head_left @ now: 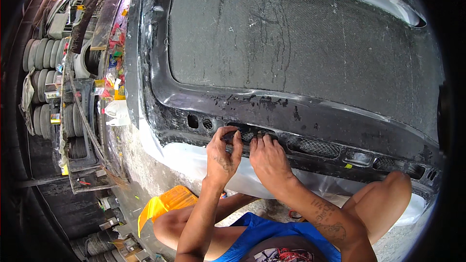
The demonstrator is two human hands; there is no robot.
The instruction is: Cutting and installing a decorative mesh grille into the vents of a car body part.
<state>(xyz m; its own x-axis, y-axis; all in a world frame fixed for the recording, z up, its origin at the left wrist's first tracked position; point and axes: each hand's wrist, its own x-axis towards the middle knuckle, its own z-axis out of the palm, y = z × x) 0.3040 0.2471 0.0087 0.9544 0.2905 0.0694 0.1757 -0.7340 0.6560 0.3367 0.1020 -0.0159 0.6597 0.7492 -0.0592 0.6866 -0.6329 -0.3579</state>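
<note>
A large black moulded panel [272,108], shaped like a car bonnet, spreads out before me with its near rim toward my knees. Several cut-out slots run along that rim, some showing wire mesh [315,148]. My left hand [224,157] is closed at a slot left of the middle, thumb and bent fingers pinching a small dark piece that I cannot make out. Close beside it, my right hand [269,160] rests on the rim with its fingers together and bent into the same row of slots. Its fingertips are hidden.
An orange-yellow plastic stool or crate [174,199] stands by my left knee. Whitish sheeting [187,162] lies under the panel's near edge. At the left are stacked tyres [44,54], a cluttered rack and a white plastic bag [117,111]. A small yellow-green scrap [348,166] sits on the rim.
</note>
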